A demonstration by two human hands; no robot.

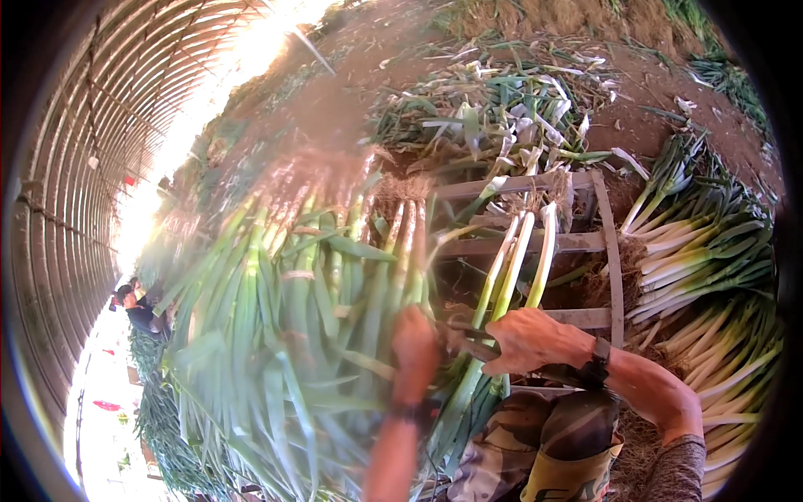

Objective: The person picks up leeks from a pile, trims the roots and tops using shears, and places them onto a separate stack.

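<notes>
A big heap of long green onions (251, 301) with brown roots fills the middle left, partly smeared by motion. My left hand (414, 343) is over its right edge, too blurred to make out the fingers. My right hand (535, 341) has its fingers curled closed beside a few pale, peeled green onions (512, 268), whose roots point away from me. A dark narrow strip (467, 331) stretches between the two hands; whether it is a leaf or a tool I cannot tell. What the right fingers grip is hidden.
A metal-barred rack (606, 243) lies under the peeled onions. At right are stacked cleaned green onions (703, 251). Stripped leaves (510, 109) litter the soil at the far side. A person (138, 305) is at far left, by the curved wall (92, 142). My knees (577, 422) are close below.
</notes>
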